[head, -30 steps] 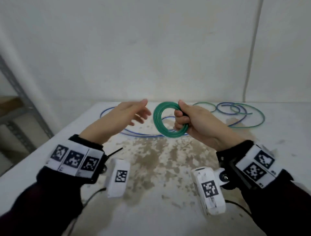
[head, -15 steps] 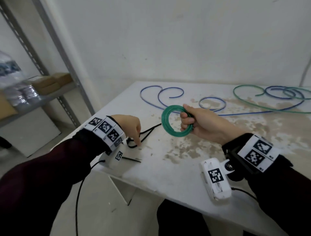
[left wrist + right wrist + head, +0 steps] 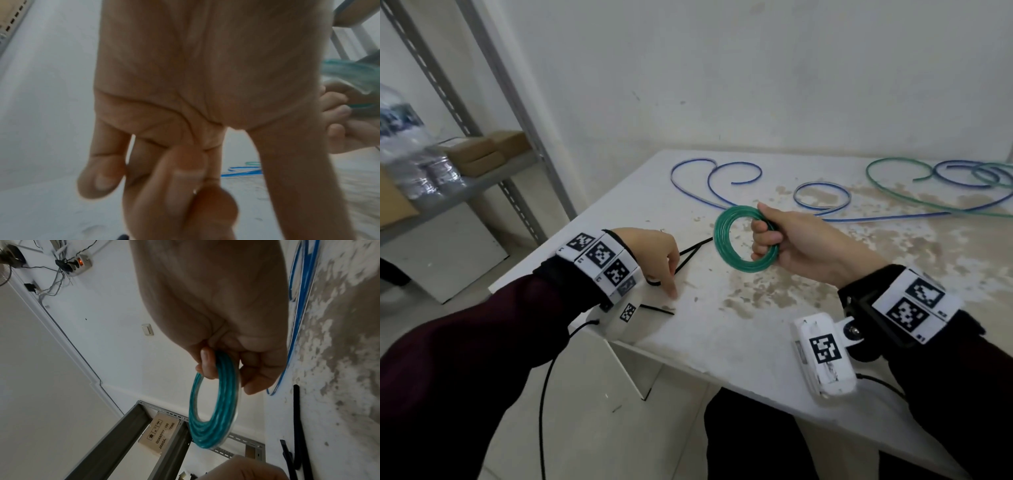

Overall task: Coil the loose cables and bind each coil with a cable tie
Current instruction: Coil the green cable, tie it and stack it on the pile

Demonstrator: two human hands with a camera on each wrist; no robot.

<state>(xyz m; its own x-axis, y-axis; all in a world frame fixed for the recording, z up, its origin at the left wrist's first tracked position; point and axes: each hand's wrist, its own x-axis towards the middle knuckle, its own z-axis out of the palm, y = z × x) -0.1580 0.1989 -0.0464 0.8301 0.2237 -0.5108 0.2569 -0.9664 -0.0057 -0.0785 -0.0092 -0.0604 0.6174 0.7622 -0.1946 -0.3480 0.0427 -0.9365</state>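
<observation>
Step in hand, by judgement: fetching one tie for the finished coil. Right hand (image 3: 801, 246) with a firm grip, fingers curled through the green coil (image 3: 719, 240), held upright just above the surface (image 3: 722, 342), near its middle. Left hand (image 3: 654, 253) low at about 9 o'clock from the coil, index fingertip down on the surface among the black cable ties (image 3: 697, 246); impossible to tell whether this grip already pinches a tie, with the wrist view blurred. To do it well: hold the right grip tight against any springing open of the turns; take only one tie, by its thin tail; carry it to the coil; pass the tail through the ring on the side free of fingers, probably at 9 o'clock. Leave the loose blue cable (image 3: 738, 163), at 12 o'clock, for later.
</observation>
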